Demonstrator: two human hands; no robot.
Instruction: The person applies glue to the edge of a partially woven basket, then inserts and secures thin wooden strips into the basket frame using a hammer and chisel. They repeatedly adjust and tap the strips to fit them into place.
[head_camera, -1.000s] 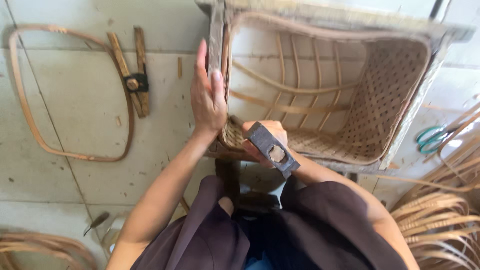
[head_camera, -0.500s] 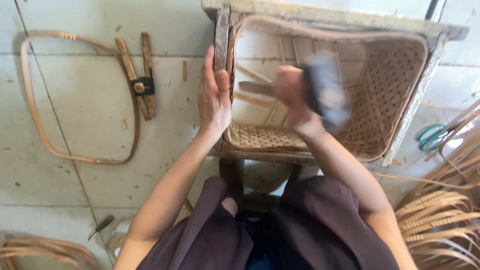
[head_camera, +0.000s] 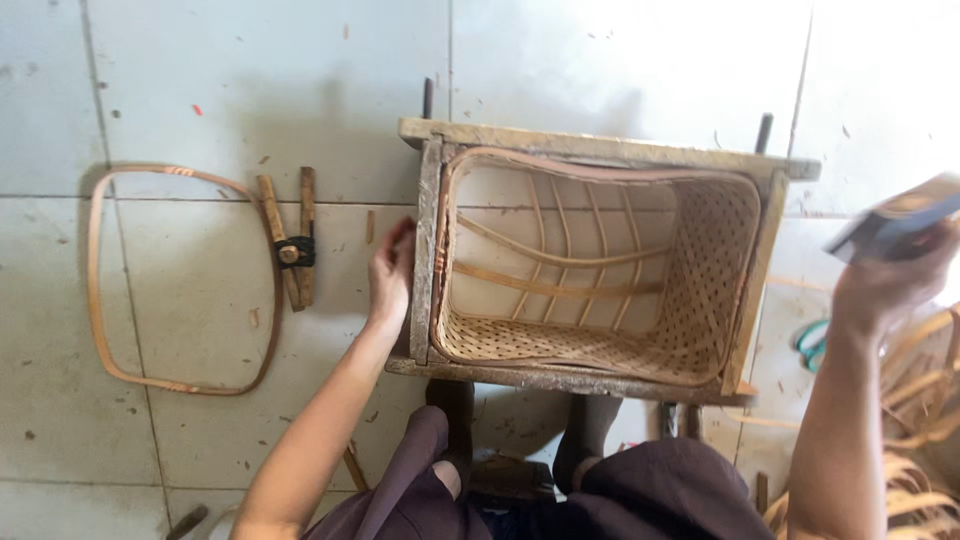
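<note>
A woven rattan basket (head_camera: 700, 300) sits inside a rough wooden frame (head_camera: 600, 148) on a tiled floor. My left hand (head_camera: 390, 280) rests against the frame's left side bar, fingers curled on the wood. My right hand (head_camera: 885, 285) is raised at the far right, beyond the frame, holding a blurred dark block-shaped tool (head_camera: 895, 220) with a tan top face. Inside the basket, curved rattan ribs (head_camera: 560, 265) cross the open back wall.
A bent rattan hoop (head_camera: 100, 300) lies on the floor at left, with two wooden sticks bound by a dark clamp (head_camera: 292, 250) beside it. Loose rattan strips (head_camera: 920, 440) pile at the lower right. Green-handled scissors (head_camera: 812, 340) lie right of the frame.
My right hand swung from the basket's near edge up over the basket and out to the far right with the tool. My left hand slid to the frame's left side.
</note>
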